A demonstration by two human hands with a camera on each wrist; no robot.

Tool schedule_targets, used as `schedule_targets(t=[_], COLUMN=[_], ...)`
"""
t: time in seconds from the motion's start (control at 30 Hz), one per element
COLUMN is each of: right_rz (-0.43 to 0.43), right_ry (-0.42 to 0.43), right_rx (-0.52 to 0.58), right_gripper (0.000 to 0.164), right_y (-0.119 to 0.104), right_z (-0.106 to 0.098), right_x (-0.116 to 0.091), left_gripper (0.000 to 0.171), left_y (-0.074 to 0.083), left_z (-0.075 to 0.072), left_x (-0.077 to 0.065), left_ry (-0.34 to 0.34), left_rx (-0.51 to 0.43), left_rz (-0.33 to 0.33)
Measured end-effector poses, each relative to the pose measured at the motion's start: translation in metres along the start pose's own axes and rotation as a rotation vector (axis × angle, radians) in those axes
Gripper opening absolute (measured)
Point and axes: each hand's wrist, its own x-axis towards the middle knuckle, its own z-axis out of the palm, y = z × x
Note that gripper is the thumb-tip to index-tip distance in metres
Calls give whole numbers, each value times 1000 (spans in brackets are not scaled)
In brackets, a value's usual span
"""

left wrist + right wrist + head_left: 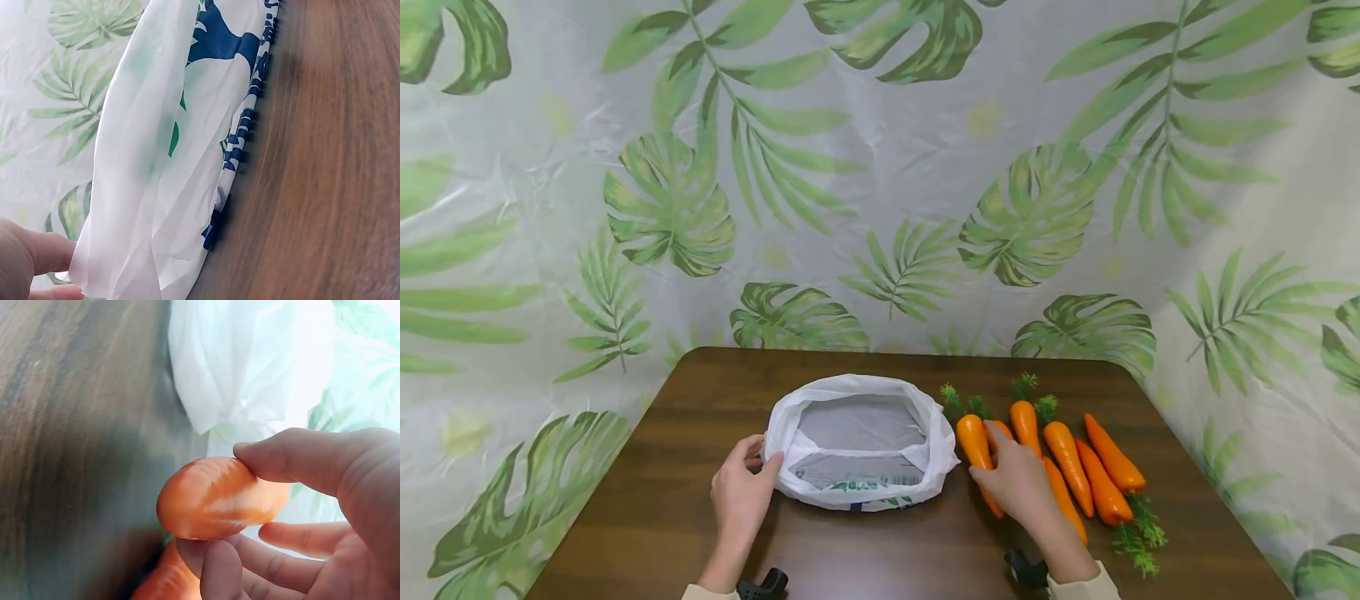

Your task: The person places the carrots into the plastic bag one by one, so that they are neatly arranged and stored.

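A white plastic bag (854, 496) with green and blue print lies mouth-up on the table, its opening spread wide. My left hand (745, 483) pinches the bag's left edge; in the left wrist view the thumb (53, 251) and a finger meet at that edge. To the right of the bag, my right hand (1018, 483) holds an orange carrot (209, 497) between thumb and fingers, in front of the bag's side. In the head view this looks like the leftmost carrot (973, 442), partly covered by the hand. Another carrot (165, 578) shows below it in the right wrist view.
Several more carrots with green tops lie on the right side of the brown wooden table (700, 408), among them one at the far right (1112, 454) and one beside the right hand (1067, 462). A leaf-patterned curtain (910, 167) hangs behind the table.
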Motion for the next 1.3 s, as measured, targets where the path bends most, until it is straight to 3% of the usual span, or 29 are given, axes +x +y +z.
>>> schedule_targets(t=[0.37, 0.67, 1.3], right_rz=[-23, -47, -109], right_ry=[60, 67, 45], right_rx=[61, 89, 270], right_gripper=[75, 68, 46], right_y=[-10, -33, -91], right_z=[-18, -37, -25], right_x=[8, 15, 27], left_gripper=[9, 7, 6], left_y=[1, 1, 0], left_z=[4, 2, 2], left_x=[8, 10, 3], left_ry=[29, 16, 0], left_rx=[17, -12, -63], left_rz=[-42, -52, -66])
